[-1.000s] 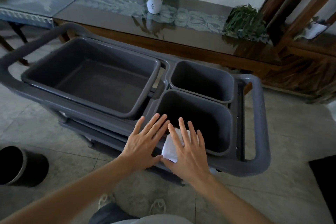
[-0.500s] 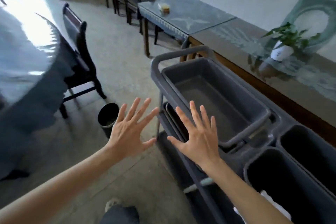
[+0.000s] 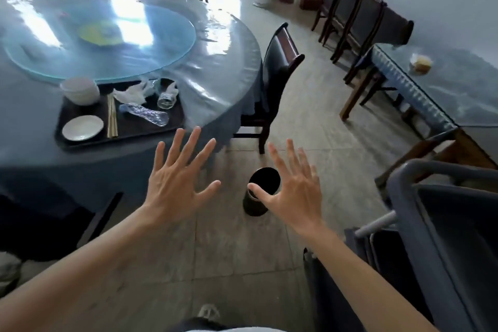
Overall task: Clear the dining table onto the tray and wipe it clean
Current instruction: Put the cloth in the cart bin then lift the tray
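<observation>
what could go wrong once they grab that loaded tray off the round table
1. The crushed plastic bottle and the tipped glass lie loose on the tray and may roll off if it tilts.
2. The bowl stack sits at the far corner, so the load may be uneven.
3. The bin stands on the floor between table and cart, below both open hands (left, right); a trip hazard.

Black tray (image 3: 89, 143), white plate (image 3: 82, 128)
</observation>
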